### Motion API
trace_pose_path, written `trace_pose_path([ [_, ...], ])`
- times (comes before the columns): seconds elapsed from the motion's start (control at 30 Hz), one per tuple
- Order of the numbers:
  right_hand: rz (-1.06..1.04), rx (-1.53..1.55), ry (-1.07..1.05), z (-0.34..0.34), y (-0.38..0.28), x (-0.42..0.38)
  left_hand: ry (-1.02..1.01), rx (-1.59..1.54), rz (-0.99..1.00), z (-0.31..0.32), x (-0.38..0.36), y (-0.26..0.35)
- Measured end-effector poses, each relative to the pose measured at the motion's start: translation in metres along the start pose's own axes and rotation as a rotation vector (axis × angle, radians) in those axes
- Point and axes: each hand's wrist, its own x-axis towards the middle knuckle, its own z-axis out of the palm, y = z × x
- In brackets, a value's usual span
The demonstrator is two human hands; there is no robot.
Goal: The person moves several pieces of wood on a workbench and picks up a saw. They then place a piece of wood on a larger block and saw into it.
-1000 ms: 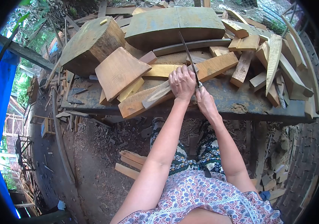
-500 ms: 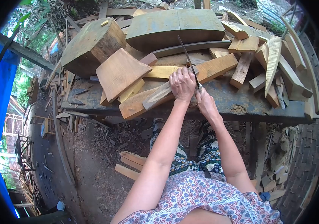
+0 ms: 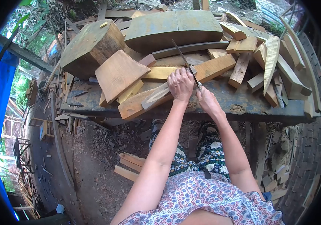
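A thin dark saw blade (image 3: 183, 56) slants up and away across the wood. My right hand (image 3: 207, 100) is closed round its handle, near the bench's front edge. My left hand (image 3: 180, 84) presses down with curled fingers on a narrow grey-brown wood strip (image 3: 156, 96), just left of the blade. That strip lies on top of a longer brown board (image 3: 215, 68), which runs diagonally over the bench. A yellow piece of wood (image 3: 160, 73) lies behind my left hand.
The workbench (image 3: 239, 98) carries a large wood block (image 3: 87, 45) at the left, a long thick block (image 3: 173, 30) at the back and a tapered slab (image 3: 121, 75). Offcuts (image 3: 272, 62) are piled at the right. More boards (image 3: 128, 167) lie on the ground.
The saw handle and my right hand have moved slightly back toward me, and the blade's tip sits a little lower. The whole view has shifted slightly; my left hand stays on the strip.
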Motion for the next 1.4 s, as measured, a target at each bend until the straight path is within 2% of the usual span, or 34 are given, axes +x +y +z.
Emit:
trace_pose_path([
  [0.17,0.065,0.042,-0.037,-0.003,-0.012,-0.005,0.023,-0.010,0.009,-0.003,0.000,-0.001],
  [0.3,0.047,0.035,0.022,0.005,-0.007,-0.006,0.065,-0.006,0.025,-0.002,-0.001,-0.001],
  [0.57,0.050,0.041,-0.029,-0.002,-0.010,-0.003,-0.013,0.001,-0.008,-0.001,0.000,-0.001],
  [1.4,0.045,0.162,-0.011,0.012,-0.001,-0.002,0.012,-0.006,0.004,-0.003,-0.001,-0.001],
])
